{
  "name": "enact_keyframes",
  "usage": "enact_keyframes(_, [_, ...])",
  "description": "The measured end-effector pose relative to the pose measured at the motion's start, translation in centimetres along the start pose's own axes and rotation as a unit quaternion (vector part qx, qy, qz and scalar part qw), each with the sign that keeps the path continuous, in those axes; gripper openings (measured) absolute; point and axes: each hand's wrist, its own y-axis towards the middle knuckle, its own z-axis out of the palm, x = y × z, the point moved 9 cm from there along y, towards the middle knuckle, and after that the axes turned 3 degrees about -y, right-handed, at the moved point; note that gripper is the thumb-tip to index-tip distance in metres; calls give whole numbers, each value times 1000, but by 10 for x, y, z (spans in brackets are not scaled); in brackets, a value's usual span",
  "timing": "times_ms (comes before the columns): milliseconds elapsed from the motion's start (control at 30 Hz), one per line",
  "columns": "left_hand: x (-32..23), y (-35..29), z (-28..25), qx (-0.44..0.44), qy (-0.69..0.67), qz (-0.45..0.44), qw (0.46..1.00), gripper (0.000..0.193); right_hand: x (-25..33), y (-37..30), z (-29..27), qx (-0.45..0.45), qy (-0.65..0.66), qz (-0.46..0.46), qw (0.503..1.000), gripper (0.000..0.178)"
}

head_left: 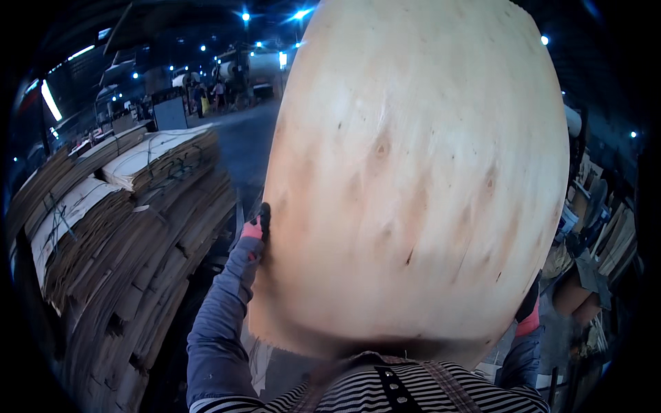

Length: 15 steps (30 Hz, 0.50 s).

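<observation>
Head view: 1 pale wood sheet (413, 172), brown-streaked with small dark knots, is before the striped shirt (341, 398). Left hand (257, 227) grips its left edge; right hand (529, 319), lower right, mostly hidden, grip undeterminable.

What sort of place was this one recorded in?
Probably a factory or workshop hall handling wood, perhaps veneer or plywood. A large wooden sheet fills the middle of the view, stacks of thin sheets lie at the left, and bright lamps dot the dark, roofed space beyond.
</observation>
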Motion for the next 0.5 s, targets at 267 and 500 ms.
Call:
enact_keyframes(267, [59, 213, 116, -100, -4, 4, 995, 54, -99, 172, 30, -25, -39, 41, 998, 42])
enact_keyframes(500, [-26, 255, 207, 52, 99, -118, 987, 57, -155, 284, 18, -72, -132, 80, 985, 40])
